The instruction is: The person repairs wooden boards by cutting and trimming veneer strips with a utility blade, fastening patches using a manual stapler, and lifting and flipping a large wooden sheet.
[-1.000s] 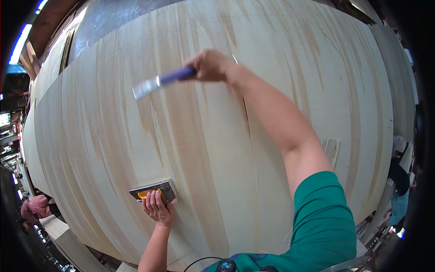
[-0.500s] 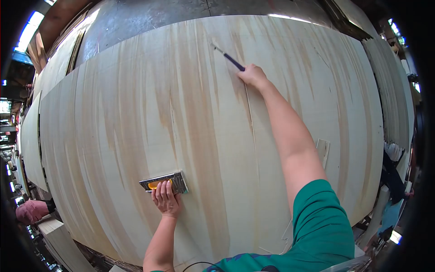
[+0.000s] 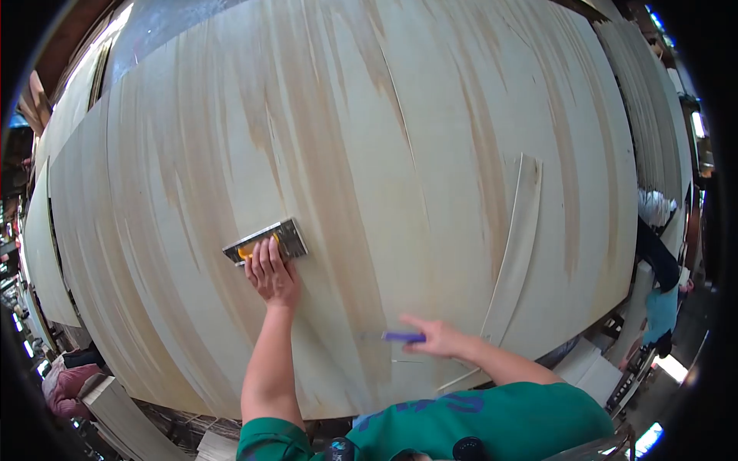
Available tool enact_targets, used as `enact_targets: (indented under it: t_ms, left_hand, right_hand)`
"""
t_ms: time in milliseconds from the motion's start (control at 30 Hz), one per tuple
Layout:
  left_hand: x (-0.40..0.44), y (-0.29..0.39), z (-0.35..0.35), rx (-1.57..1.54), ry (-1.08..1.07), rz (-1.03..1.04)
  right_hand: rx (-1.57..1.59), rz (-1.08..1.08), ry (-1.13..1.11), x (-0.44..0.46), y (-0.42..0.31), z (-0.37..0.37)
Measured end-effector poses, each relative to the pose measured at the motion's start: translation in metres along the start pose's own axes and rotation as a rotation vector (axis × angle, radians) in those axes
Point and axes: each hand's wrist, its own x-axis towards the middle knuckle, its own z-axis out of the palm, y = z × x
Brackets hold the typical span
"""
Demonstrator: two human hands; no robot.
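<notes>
My left hand [image 3: 274,278] grips a flat rectangular dark metal hand tool [image 3: 292,239] with a yellow part, resting on a wide wood veneer sheet [image 3: 384,253]. Near the sheet's front edge, my right hand [image 3: 440,339] holds a slim knife [image 3: 405,336] with a purple handle. Its index finger points outward, and motion blurs the thin blade, which points left. A long pale veneer strip [image 3: 516,246] lies on the sheet to the right of that hand. One narrow dark split [image 3: 401,115] runs along the grain at the upper middle.
Stacked sheets [image 3: 646,115] stand at the right edge. At the lower left are a pink cloth-like item [image 3: 69,388] and a stack of boards [image 3: 115,407]. Thin wood slivers [image 3: 459,379] lie by the front edge.
My right hand has come back from the far side with the knife to near my body. The long strip now shows more fully. The view has shifted; my left hand keeps its tool.
</notes>
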Motion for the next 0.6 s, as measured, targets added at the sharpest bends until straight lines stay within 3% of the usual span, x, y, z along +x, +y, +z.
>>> enact_targets:
  t_ms: [33,100,167,233,333,467,600]
  left_hand:
    - [-0.001,0.000,0.001,0.021,-0.016,-0.007]
    - [-0.003,0.000,0.001,0.010,-0.018,-0.017]
    - [-0.001,0.001,0.002,0.012,-0.010,-0.024]
    - [-0.003,0.002,0.000,0.017,-0.049,-0.041]
    - [-0.004,0.000,0.004,0.027,-0.020,-0.031]
    - [-0.005,-0.001,0.006,0.036,-0.035,-0.029]
    - [-0.002,0.005,-0.003,0.021,-0.022,-0.015]
  right_hand:
    - [0.014,0.109,0.076,-0.010,0.004,0.003]
    - [-0.096,-0.154,0.558,0.021,0.026,-0.008]
    - [-0.002,-0.218,0.724,0.055,0.018,-0.049]
    - [0.216,-0.061,0.766,0.070,-0.007,-0.079]
    - [0.532,-0.085,0.786,0.059,-0.019,-0.086]
    - [0.004,-0.245,0.955,0.062,0.015,-0.057]
    - [-0.171,-0.349,0.974,0.083,0.009,-0.029]
